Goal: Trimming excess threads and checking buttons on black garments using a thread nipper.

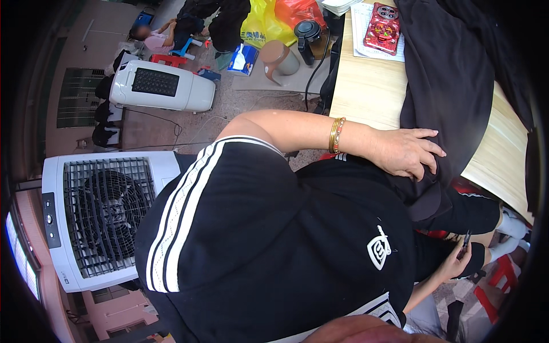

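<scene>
My left hand, with gold and beaded bangles at its wrist, lies palm down on a dark cloth. Its fingers are spread, holding nothing that shows. The cloth drapes over the light wood table and hangs off its edge towards my lap. Lower in the picture, beside my knee, my right hand is closed round a small dark pointed tool. That tool's tip sticks out past the fingers; its lower part is hidden in the grip.
A red-cased phone lies on papers at the table's far end. Close by stand a dark-lidded jug, a brown-and-white container and a tissue pack. Fan unit stands behind me; another person sits farther off.
</scene>
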Demonstrator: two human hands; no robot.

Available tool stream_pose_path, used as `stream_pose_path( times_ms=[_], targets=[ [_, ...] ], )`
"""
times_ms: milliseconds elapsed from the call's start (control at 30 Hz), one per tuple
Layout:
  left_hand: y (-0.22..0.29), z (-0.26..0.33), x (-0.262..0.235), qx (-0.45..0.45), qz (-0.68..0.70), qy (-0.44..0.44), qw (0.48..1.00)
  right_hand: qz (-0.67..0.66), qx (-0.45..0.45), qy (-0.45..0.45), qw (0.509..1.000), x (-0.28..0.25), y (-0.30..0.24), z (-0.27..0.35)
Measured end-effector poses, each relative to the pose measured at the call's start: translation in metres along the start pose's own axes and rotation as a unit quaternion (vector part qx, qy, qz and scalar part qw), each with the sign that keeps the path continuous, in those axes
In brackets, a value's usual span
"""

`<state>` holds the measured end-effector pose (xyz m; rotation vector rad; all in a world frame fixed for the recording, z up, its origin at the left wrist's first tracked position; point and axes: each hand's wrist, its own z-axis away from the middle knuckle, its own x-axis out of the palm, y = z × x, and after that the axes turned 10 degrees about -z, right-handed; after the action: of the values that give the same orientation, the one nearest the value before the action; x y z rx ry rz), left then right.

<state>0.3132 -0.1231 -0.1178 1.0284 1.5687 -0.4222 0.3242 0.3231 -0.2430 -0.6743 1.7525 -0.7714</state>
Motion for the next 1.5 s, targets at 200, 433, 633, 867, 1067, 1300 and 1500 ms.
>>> stream_pose_path(
  times_ms=[200, 433, 633, 867, 1067, 1300, 1500],
  targets=[
    [0.0, 0.0, 0.003, -0.006, 0.005, 0.01, 1.0, 0.0, -0.018, 0.007, 1.0, 0.0, -0.005, 0.0],
    [-0.001, 0.001, 0.004, -0.008, 0.011, 0.019, 1.0, 0.004, -0.017, 0.006, 1.0, 0.0, -0.003, -0.001],
    [0.002, 0.001, 0.008, -0.014, 0.004, 0.032, 0.999, 0.001, -0.016, -0.012, 1.0, -0.002, -0.001, -0.004],
    [0.009, -0.014, -0.007, 0.026, 0.034, 0.052, 0.998, 0.039, 0.045, 0.012, 0.998, -0.007, 0.0, 0.004],
    [0.041, -0.039, -0.025, -0.018, 0.207, 0.024, 0.978, -0.344, 0.122, 0.096, 0.926, 0.022, -0.055, 0.009],
    [0.031, -0.041, -0.022, -0.185, 0.584, -0.199, 0.765, -0.461, 0.093, -0.069, 0.88, 0.032, -0.149, 0.043],
    [0.007, -0.022, -0.031, -0.229, 0.397, -0.108, 0.882, -0.355, 0.06, -0.143, 0.922, 0.043, -0.17, 0.043]
  ],
)
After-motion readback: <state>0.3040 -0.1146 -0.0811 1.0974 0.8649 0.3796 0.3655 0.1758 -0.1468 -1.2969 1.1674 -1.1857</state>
